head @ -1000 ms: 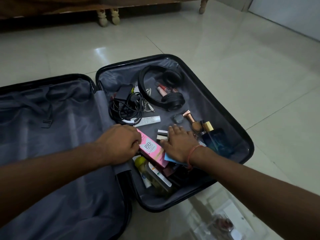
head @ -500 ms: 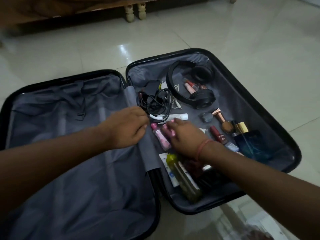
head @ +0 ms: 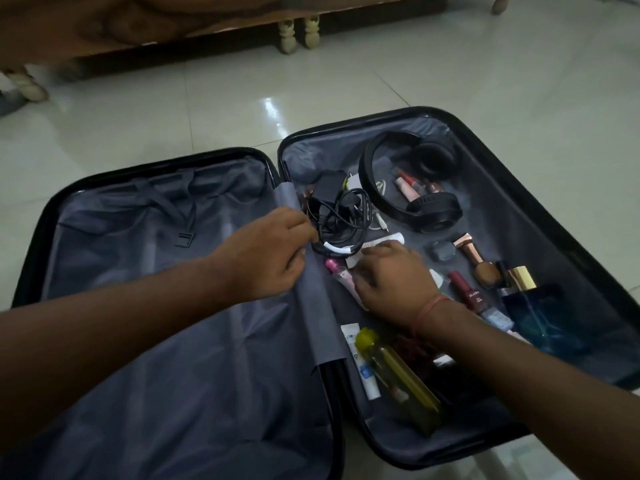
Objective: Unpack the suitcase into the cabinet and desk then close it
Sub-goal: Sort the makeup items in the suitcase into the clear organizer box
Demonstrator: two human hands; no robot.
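Note:
A black suitcase [head: 346, 128] lies open on the tiled floor. Its left half [head: 138, 271] shows only grey lining and straps. The right half holds black headphones [head: 415, 209], a black cable bundle [head: 341, 220], a pink tube [head: 341, 275], a white tube [head: 384, 239], a red bottle [head: 467, 292], a blue perfume bottle [head: 540, 313] and a yellow-capped bottle [head: 391, 368]. My left hand [head: 266, 251] pinches the edge of the cable bundle over the centre divider. My right hand [head: 391, 275] lies palm down, fingers curled around the pink tube beside the white tube.
A rose-gold brush [head: 474, 254], a small grey compact [head: 441, 251] and lip glosses [head: 408, 185] also lie in the right half. A wooden bed with carved pale legs [head: 298, 32] stands beyond the suitcase. Glossy floor tiles [head: 519, 81] surround the case.
The pink box between my hands is no longer visible. My left hand moved up to the cable bundle. My right hand shifted left onto the pink and white tubes.

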